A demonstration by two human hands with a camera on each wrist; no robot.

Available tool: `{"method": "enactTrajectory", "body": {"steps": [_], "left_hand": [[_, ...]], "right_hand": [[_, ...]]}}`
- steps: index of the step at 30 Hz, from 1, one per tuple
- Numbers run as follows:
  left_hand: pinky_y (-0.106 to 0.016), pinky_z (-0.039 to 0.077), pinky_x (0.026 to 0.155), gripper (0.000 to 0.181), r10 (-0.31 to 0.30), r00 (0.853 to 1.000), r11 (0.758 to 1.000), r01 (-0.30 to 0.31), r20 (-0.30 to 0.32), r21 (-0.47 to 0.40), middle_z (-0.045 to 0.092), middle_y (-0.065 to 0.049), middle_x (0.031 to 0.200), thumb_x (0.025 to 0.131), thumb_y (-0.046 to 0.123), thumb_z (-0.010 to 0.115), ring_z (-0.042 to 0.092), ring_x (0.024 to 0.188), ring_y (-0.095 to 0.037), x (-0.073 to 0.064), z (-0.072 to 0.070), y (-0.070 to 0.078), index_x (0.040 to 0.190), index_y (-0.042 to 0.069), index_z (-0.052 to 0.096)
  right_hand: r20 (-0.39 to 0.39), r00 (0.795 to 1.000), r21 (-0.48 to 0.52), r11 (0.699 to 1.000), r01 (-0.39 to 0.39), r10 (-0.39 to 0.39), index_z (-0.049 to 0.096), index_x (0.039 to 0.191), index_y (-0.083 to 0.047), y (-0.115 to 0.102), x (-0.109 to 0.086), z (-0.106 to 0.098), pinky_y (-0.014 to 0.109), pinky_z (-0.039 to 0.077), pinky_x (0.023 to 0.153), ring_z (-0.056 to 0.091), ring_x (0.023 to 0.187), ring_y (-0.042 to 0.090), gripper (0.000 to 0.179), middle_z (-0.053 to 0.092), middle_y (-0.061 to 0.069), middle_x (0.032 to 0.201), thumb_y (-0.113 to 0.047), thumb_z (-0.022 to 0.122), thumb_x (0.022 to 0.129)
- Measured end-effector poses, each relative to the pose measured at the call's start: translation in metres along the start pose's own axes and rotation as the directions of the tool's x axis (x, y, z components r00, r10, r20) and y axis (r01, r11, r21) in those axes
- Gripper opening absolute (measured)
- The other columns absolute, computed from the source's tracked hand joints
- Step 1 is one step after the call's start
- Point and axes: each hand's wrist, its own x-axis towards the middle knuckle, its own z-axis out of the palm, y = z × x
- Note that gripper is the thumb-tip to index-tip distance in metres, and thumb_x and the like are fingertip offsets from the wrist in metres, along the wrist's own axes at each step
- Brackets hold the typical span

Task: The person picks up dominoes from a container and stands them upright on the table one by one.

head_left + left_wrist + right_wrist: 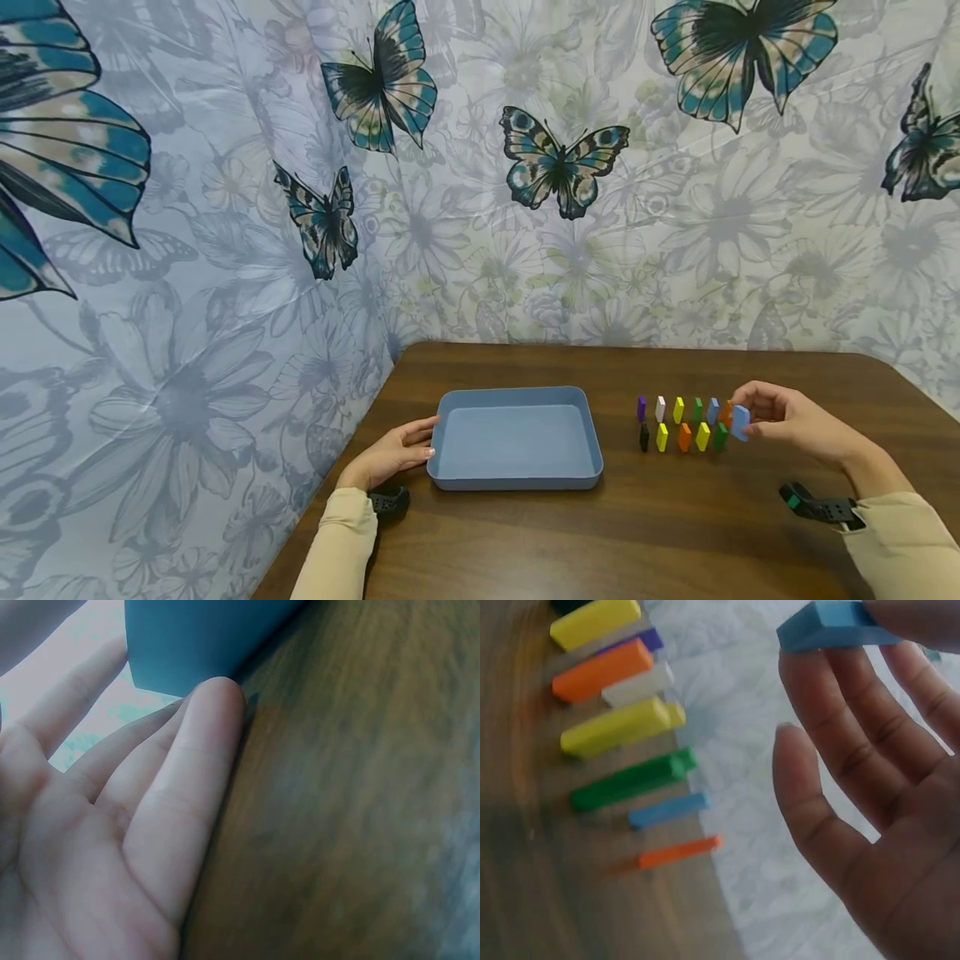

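Observation:
My right hand (802,421) pinches a light blue domino-like block (740,423) between thumb and fingers, raised at the right end of two rows of blocks. The right wrist view shows this block (832,628) gripped near one end. Standing upright in the front row are black, yellow, orange (684,437) and green (720,437) blocks. Behind them stand purple (641,407), white (660,408), yellow, green, blue (713,409) and orange ones. On the left, my left hand (393,454) rests against the side of a blue-grey tray (517,483), fingers fairly straight.
The brown wooden table (600,550) carries the tray left of the blocks. A wall covering with butterflies (566,162) and flowers rises behind the table's far edge and along the left side. Dark bands (825,507) are worn on both wrists.

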Motion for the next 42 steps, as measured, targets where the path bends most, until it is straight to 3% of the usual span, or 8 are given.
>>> {"method": "enactTrajectory", "body": {"steps": [5,11,19,25,32,39,42], "left_hand": [[-0.035,0.048,0.109,0.074,-0.007,1.0,1.0,0.007,-0.008,0.0,0.025,-0.026,0.162,0.099,0.017,0.064,0.031,0.149,-0.04,0.002,0.002,-0.002,0.16,0.008,0.023],[-0.038,0.047,0.111,0.075,0.002,1.0,1.0,-0.002,0.002,0.02,0.022,-0.027,0.163,0.1,0.021,0.063,0.028,0.149,-0.042,0.001,0.0,-0.001,0.16,0.008,0.022],[-0.04,0.045,0.112,0.074,0.006,1.0,1.0,-0.006,0.011,0.017,0.021,-0.027,0.163,0.101,0.018,0.062,0.027,0.15,-0.043,0.0,-0.001,0.0,0.16,0.007,0.021],[-0.037,0.047,0.111,0.075,0.005,1.0,1.0,-0.005,0.009,0.013,0.023,-0.027,0.163,0.1,0.019,0.063,0.027,0.15,-0.042,0.002,-0.002,-0.001,0.16,0.007,0.021],[-0.035,0.048,0.109,0.075,0.001,1.0,1.0,-0.001,-0.001,0.006,0.024,-0.027,0.162,0.099,0.02,0.065,0.029,0.149,-0.041,0.0,-0.003,-0.001,0.16,0.007,0.022],[-0.036,0.048,0.11,0.076,-0.009,1.0,1.0,0.009,-0.004,0.0,0.025,-0.025,0.162,0.099,0.02,0.065,0.029,0.149,-0.041,0.0,-0.001,0.0,0.16,0.008,0.022],[-0.037,0.048,0.11,0.075,-0.006,1.0,1.0,0.006,-0.004,0.01,0.025,-0.026,0.162,0.099,0.02,0.065,0.031,0.148,-0.041,0.001,-0.001,0.0,0.16,0.008,0.022]], "right_hand": [[-0.044,0.999,0.054,0.998,-0.023,0.025,0.055,0.122,-0.01,0.025,-0.015,-0.005,0.026,0.059,0.077,0.068,0.092,0.01,0.037,0.069,-0.006,0.105,0.015,0.05,0.096],[-0.116,0.99,-0.091,0.991,-0.094,0.084,0.056,0.115,-0.005,0.049,-0.021,-0.005,0.023,0.058,0.07,0.065,0.086,0.007,0.026,0.067,-0.009,0.097,0.01,0.058,0.095],[-0.152,0.987,-0.126,0.989,-0.077,0.058,0.052,0.107,0.01,0.068,-0.017,0.002,0.022,0.057,0.066,0.065,0.081,0.006,0.016,0.066,-0.008,0.091,0.013,0.059,0.092],[-0.21,0.973,-0.224,0.965,-0.14,0.093,0.051,0.103,0.012,0.071,-0.013,0.009,0.02,0.054,0.064,0.061,0.08,0.001,0.016,0.063,-0.009,0.089,0.013,0.061,0.09],[-0.235,0.965,-0.26,0.949,-0.181,0.119,0.051,0.103,0.012,0.073,-0.008,0.012,0.02,0.053,0.062,0.058,0.079,-0.001,0.017,0.061,-0.005,0.088,0.014,0.061,0.089],[-0.284,0.943,-0.333,0.904,-0.267,0.174,0.056,0.103,0.006,0.072,-0.008,0.014,0.02,0.049,0.062,0.054,0.077,-0.002,0.02,0.059,-0.004,0.089,0.01,0.066,0.087],[-0.291,0.939,-0.338,0.899,-0.279,0.182,0.056,0.103,0.006,0.073,-0.009,0.013,0.02,0.049,0.062,0.053,0.076,-0.003,0.02,0.059,-0.004,0.088,0.01,0.066,0.086]]}}
